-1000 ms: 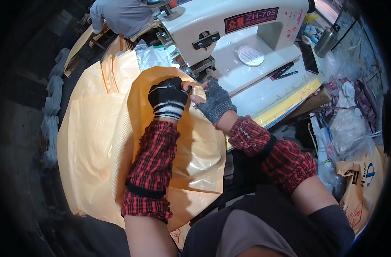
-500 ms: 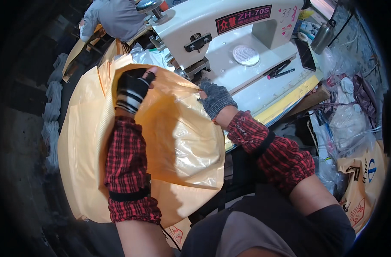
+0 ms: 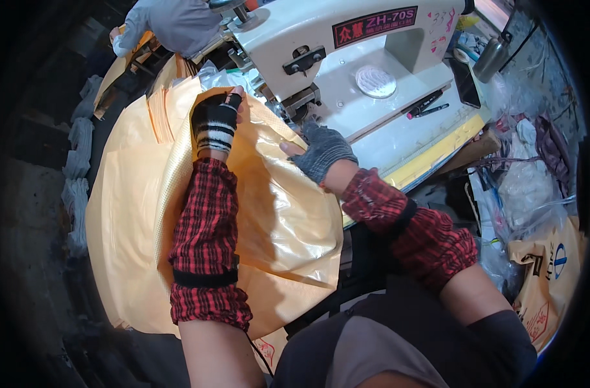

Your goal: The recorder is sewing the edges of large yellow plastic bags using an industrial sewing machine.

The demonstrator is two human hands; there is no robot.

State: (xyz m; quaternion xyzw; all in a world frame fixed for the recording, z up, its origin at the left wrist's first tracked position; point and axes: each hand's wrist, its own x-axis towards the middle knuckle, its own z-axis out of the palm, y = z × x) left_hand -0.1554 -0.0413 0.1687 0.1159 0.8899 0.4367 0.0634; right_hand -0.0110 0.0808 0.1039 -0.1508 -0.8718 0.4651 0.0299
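Observation:
A big tan paper bag [image 3: 124, 239] with a shiny lining lies before me, its mouth spread wide. My left hand [image 3: 216, 121], in a black-and-white striped fingerless glove, is inside the mouth and closed on the far edge, with the thumb at the rim. At the bag's right edge is my right hand [image 3: 324, 152], in a grey fingerless glove. Its thumb lies over the edge and the hand closes on it; the other fingertips are partly hidden. A white industrial sewing machine [image 3: 275, 61] stands just beyond, its needle area beside the right hand.
On the machine bed lie a round white pad [image 3: 375, 83], pens [image 3: 429, 107] and a black phone [image 3: 463, 83]. A metal bottle [image 3: 492, 58] stands behind. Plastic wrap [image 3: 526, 184] heaps up at right. Another person [image 3: 175, 26] works at the far left.
My left hand has shifted right and slightly up, drawing the bag's mouth narrower. My right thumb has moved left over the bag's edge.

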